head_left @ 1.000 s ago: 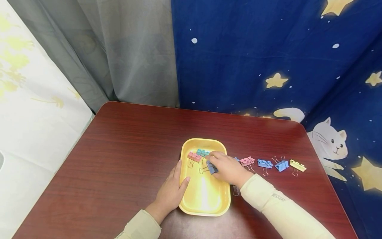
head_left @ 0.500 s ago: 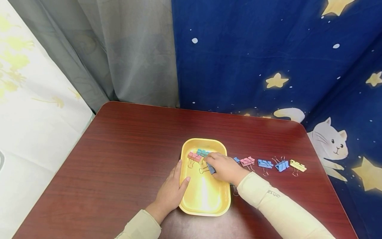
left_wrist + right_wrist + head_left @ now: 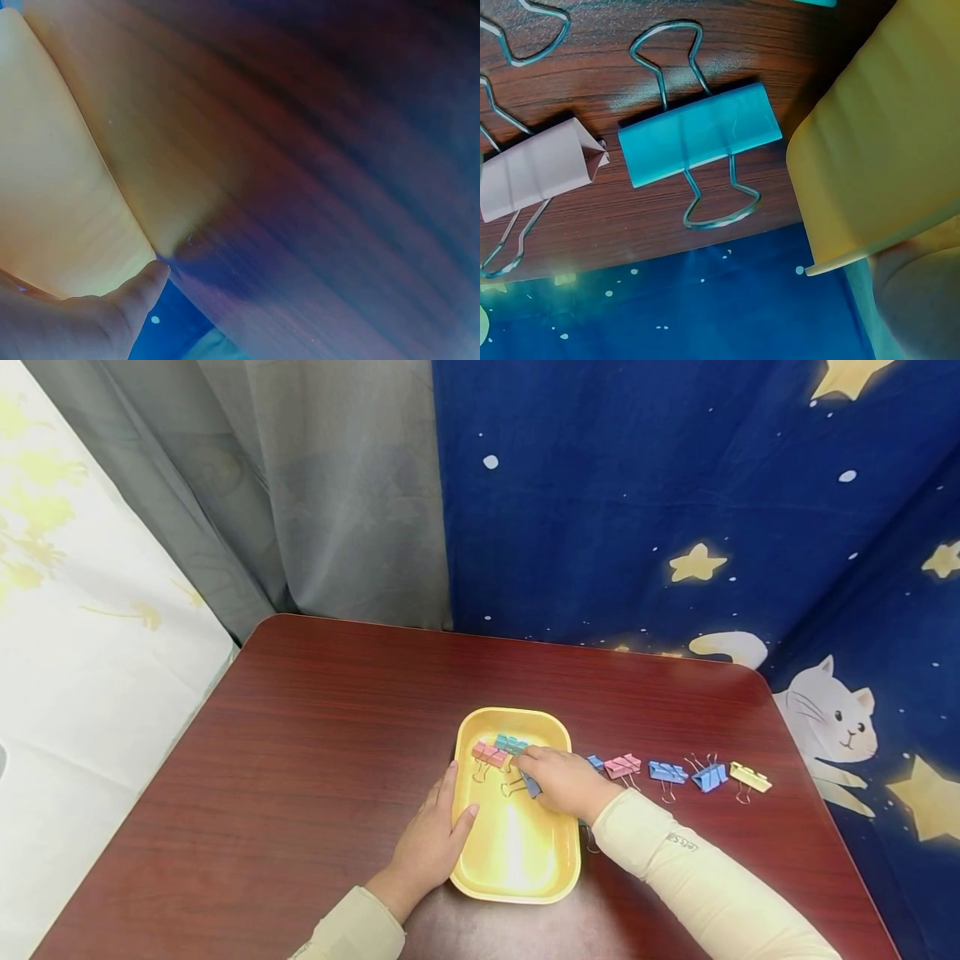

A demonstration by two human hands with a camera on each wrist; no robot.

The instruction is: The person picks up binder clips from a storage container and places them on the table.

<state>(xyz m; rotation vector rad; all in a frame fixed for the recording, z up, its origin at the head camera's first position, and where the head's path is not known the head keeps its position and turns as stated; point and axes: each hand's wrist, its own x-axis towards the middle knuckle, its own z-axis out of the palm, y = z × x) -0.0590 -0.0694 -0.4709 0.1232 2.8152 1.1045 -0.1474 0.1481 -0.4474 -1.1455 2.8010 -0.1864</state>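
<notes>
A yellow plastic tray (image 3: 517, 868) stands on the table, holding a pink binder clip (image 3: 489, 754) and a teal binder clip (image 3: 512, 743) near its far end. Inside it, my right hand (image 3: 562, 781) pinches a dark blue binder clip (image 3: 531, 785), its wire handle pointing left. The hand covers part of that clip. Along the tray's left side rests my left hand (image 3: 431, 835), fingers straight against the outer wall and thumb over the rim. In the left wrist view, a fingertip (image 3: 156, 271) touches the tray wall (image 3: 67, 172).
Right of the tray, a row of binder clips lies on the dark red table (image 3: 337, 735): blue (image 3: 595, 762), pink (image 3: 622, 767), two more blue ones and a yellow one (image 3: 748, 777). Another clip handle (image 3: 592, 841) shows below the right wrist. Curtains (image 3: 600, 510) hang behind.
My right hand has shifted slightly left over the dark blue binder clip, covering more of it. The left hand and the tray have stayed in place.
</notes>
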